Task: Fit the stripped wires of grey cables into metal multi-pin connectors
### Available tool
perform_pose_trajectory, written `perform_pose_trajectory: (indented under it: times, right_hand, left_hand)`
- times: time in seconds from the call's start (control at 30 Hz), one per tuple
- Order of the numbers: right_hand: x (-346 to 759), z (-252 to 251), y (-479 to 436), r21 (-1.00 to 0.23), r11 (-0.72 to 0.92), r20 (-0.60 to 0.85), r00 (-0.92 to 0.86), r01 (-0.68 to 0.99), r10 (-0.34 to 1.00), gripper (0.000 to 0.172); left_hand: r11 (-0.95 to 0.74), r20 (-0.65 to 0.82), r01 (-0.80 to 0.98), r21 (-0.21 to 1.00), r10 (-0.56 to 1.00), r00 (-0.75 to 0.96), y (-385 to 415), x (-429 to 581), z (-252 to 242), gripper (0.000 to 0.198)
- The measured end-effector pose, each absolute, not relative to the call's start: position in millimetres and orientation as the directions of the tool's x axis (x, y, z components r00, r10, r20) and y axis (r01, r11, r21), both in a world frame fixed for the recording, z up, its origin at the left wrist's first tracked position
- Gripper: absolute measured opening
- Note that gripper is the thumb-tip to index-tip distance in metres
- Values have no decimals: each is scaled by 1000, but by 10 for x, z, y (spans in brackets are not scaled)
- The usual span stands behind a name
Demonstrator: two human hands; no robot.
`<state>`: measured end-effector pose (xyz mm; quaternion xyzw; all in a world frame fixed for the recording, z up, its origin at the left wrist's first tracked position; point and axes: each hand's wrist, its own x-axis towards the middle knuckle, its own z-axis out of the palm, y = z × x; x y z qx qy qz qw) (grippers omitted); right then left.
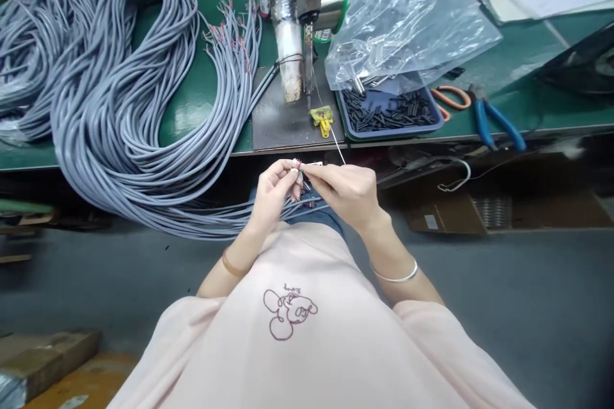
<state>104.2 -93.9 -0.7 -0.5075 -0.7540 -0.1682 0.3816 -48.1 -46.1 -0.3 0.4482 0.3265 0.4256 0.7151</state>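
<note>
My left hand (274, 190) and my right hand (346, 190) meet in front of my lap, just below the bench edge. Both are closed in a pinch on the end of a grey cable (307, 204) whose thin coloured wire tips (297, 166) show between my fingertips. The cable runs left from my hands into a big bundle of grey cables (134, 134) hanging over the bench. A thin solder wire (337, 146) slants down from the bench to my right fingers.
On the green bench (192, 102) stand a soldering fixture (292, 25) on a grey plate, a yellow clip (322, 117), a blue tray of black sleeves (391, 112), a clear plastic bag (407, 19), blue-handled pliers (496, 121) and orange scissors (453, 97). Cardboard boxes (503, 211) sit under the bench.
</note>
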Motion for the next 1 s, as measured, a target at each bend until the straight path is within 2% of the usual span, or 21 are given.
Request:
perform_pose_trajectory:
  times: [0.13, 0.27, 0.3, 0.37, 0.43, 0.5, 0.53, 0.63, 0.7, 0.8, 0.9, 1.0]
  right_hand:
    - [1118, -24, -842, -236, 411, 699, -140, 881, 701, 26]
    - [1248, 50, -783, -535, 377, 617, 44, 756, 786, 15]
    - [1300, 70, -767, -596, 370, 632, 131, 713, 764, 16]
    - [1420, 100, -732, -660, 400, 704, 337, 636, 625, 21]
    - [1531, 111, -708, -655, 485, 755, 488, 579, 438, 21]
    - [1597, 109, -711, -645, 531, 758, 544, 549, 359, 16]
    - [1606, 106, -722, -654, 521, 752, 548, 549, 367, 13]
    - [1575, 84, -769, -705, 388, 700, 494, 594, 515, 26]
    - [1543, 58, -773, -725, 296, 621, 404, 621, 672, 19]
    - [1517, 17, -711, -736, 284, 517, 240, 614, 822, 7]
    - [1492, -20, -603, -712, 343, 542, 169, 612, 823, 9]
    - [1454, -83, -504, -576, 390, 680, 156, 718, 717, 14]
  left_hand:
    - [122, -25, -211, 970, 911, 412, -401, -455, 2, 40]
    - [-30, 67, -119, 992, 945, 319, -381, -355, 40, 27]
    - [-50, 83, -119, 992, 954, 287, -369, -322, 40, 25]
    - [-32, 70, -159, 987, 967, 243, -328, -258, 21, 26]
    - [51, 4, -211, 976, 968, 251, -268, -212, -13, 32]
    - [139, -67, -243, 960, 957, 283, -206, -188, -42, 36]
    - [171, -92, -251, 953, 950, 298, -180, -183, -48, 36]
    - [228, -124, -269, 936, 927, 354, -132, -176, -20, 34]
    - [250, -125, -267, 931, 904, 409, -120, -171, 28, 33]
    - [225, -87, -250, 942, 881, 465, -114, -164, 95, 26]
    - [142, -30, -223, 964, 896, 443, -99, -148, 98, 21]
    - [62, 10, -209, 976, 945, 327, -66, -106, 23, 19]
